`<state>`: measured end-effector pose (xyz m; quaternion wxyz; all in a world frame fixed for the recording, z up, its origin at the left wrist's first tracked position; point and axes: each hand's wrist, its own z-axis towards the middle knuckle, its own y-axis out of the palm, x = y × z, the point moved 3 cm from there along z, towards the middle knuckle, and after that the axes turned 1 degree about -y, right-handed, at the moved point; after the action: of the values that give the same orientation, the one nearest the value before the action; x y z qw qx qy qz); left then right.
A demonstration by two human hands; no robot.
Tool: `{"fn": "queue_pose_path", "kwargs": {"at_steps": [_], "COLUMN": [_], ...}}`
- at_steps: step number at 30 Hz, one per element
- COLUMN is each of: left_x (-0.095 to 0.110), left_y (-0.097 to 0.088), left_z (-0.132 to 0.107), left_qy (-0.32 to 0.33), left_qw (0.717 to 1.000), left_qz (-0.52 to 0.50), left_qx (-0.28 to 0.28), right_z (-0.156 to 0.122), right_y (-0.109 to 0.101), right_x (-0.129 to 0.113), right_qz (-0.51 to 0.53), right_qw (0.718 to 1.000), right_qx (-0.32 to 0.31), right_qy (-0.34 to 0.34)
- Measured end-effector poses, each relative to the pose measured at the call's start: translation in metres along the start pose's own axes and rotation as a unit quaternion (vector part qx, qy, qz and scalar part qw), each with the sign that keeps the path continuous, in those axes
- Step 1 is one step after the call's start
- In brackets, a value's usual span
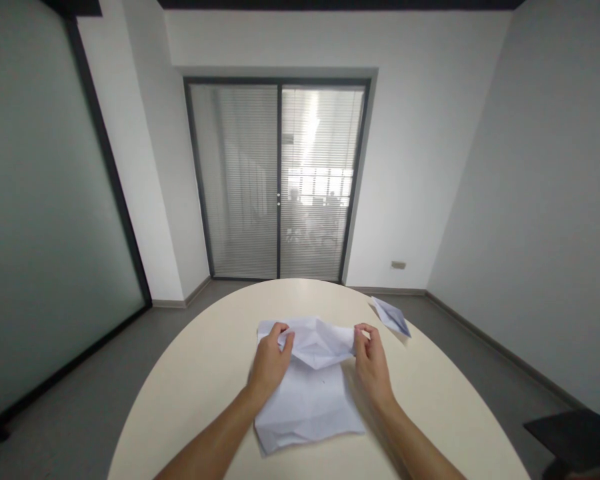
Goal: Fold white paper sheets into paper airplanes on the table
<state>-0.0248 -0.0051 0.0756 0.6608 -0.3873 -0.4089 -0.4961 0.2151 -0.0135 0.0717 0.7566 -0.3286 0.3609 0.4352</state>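
A white sheet of paper (pixel 319 345) with several crease lines is stretched between my two hands over the middle of the table. At its left edge, my left hand (pixel 273 357) pinches it between thumb and fingers. The right edge is gripped the same way by my right hand (pixel 371 359). Under the stretched paper lies more creased white paper (pixel 310 400), its near edge slightly lifted; whether the two are joined I cannot tell. To the right of my right hand, a folded white paper piece (pixel 391 316) rests close to the table's edge.
The round cream table (pixel 195 393) fills the lower middle. Beyond it stands a glass double door (pixel 279 180) with blinds. A frosted glass panel (pixel 50 200) is on the left. Part of a dark chair (pixel 575 437) shows at the lower right.
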Motion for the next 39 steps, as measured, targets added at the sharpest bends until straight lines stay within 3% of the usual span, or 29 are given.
{"fn": "queue_pose_path", "kwargs": {"at_steps": [3,6,12,16,23,29,34,39], "left_x": [-0.009,-0.016,-0.013,-0.008,-0.004,-0.009,-0.027,-0.030], "left_y": [0.004,0.002,-0.006,-0.006,0.000,0.001,0.002,-0.002], "left_z": [0.002,0.005,0.009,0.007,0.006,0.008,0.013,0.011], "left_qy": [-0.033,-0.038,0.009,-0.006,-0.025,-0.051,-0.111,-0.174], "left_qw": [0.999,0.999,0.999,0.999,0.998,0.995,0.982,0.948], "left_qz": [-0.004,-0.016,0.006,-0.027,-0.060,-0.085,-0.152,-0.263], "left_qx": [0.001,0.019,0.050,0.042,0.013,0.016,0.008,0.036], "right_z": [0.003,0.004,0.002,0.000,0.002,0.005,0.005,0.005], "right_y": [-0.004,-0.006,-0.011,-0.009,-0.001,-0.003,-0.005,-0.004], "right_x": [-0.003,-0.010,-0.024,-0.023,0.003,-0.001,-0.006,-0.014], "right_qz": [-0.064,-0.114,-0.169,-0.178,-0.227,-0.209,-0.146,-0.029], "right_qw": [0.992,0.965,0.932,0.933,0.934,0.934,0.961,0.980], "right_qx": [-0.072,-0.174,-0.247,-0.248,-0.236,-0.255,-0.207,-0.165], "right_qy": [-0.076,-0.161,-0.205,-0.191,-0.144,-0.135,-0.109,-0.108]}}
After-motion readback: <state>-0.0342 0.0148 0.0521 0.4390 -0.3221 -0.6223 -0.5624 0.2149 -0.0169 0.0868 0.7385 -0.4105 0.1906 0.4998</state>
